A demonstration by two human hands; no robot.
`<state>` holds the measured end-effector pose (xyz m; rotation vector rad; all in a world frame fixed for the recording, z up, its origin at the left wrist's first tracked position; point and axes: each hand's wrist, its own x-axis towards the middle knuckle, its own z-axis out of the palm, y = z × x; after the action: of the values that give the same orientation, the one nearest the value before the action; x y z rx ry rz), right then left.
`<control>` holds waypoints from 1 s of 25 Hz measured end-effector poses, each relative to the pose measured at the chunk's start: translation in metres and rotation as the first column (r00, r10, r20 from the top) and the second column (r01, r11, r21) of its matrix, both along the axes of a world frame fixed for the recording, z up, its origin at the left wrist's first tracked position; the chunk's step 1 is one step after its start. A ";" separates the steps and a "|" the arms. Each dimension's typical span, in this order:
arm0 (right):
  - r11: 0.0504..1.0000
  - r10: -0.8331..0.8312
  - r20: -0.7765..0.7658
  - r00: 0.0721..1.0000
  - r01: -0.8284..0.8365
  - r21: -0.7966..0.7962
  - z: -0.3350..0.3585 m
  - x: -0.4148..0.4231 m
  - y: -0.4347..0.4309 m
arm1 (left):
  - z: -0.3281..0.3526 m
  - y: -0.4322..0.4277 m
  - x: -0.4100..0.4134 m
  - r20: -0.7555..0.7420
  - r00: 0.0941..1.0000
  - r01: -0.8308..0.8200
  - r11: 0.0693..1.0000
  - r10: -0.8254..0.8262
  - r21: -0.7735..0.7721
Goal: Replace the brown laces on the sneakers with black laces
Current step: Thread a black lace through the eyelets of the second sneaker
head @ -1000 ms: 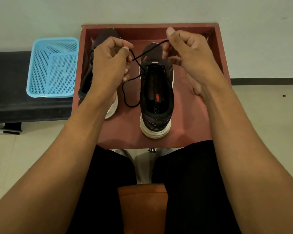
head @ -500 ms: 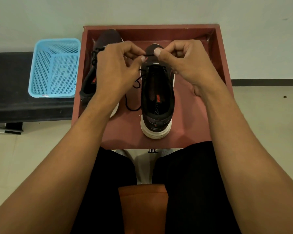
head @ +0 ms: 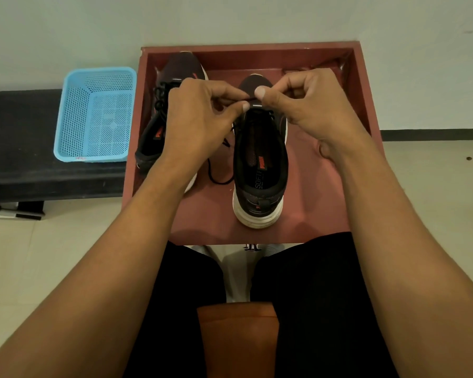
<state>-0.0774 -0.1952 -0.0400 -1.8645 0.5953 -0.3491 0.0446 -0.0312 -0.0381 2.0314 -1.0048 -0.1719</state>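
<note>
Laced sneaker [head: 182, 66] sits L in the tray [head: 246, 46]; L hand [head: 200, 118] pinches the black lace [head: 250, 99] over the front eyelets of the other sneaker [head: 260, 170]. R hand [head: 311, 107] pinches it too: I'd level both ends & keep it flat, untwisted, before threading.

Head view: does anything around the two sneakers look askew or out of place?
Nothing damaged. The left sneaker sits skewed, heel toward the left wall of the tray, and a black lace loops loose on the tray floor beside the right sneaker.
</note>
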 end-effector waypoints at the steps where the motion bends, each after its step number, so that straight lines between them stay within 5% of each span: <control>1: 1.000 0.011 -0.004 1.000 -0.011 -0.008 0.001 0.000 0.002 | 0.000 -0.001 -0.002 -0.003 1.000 0.016 1.000 -0.016 -0.003; 5: 0.998 -0.033 -0.050 0.998 0.031 -0.050 0.001 -0.001 0.001 | -0.001 -0.003 -0.005 -0.012 1.000 0.013 1.000 -0.013 0.006; 8: 0.991 -0.117 -0.262 0.958 0.096 -0.092 0.000 -0.008 -0.004 | -0.006 -0.004 -0.005 -0.030 1.000 0.010 0.999 -0.008 0.050; 11: 0.999 -0.001 -0.453 0.891 -0.014 -0.029 0.002 -0.012 -0.002 | -0.009 -0.008 -0.011 -0.012 0.999 0.032 0.990 -0.030 0.139; 25: 0.992 -0.028 -0.326 0.945 0.067 0.111 0.000 -0.007 0.004 | -0.027 -0.022 -0.017 -0.003 0.992 -0.121 0.958 0.126 0.261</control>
<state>-0.0848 -0.1915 -0.0404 -1.8048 0.8665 -0.0327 0.0274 -0.0529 -0.0654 2.3197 -0.8765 -0.2693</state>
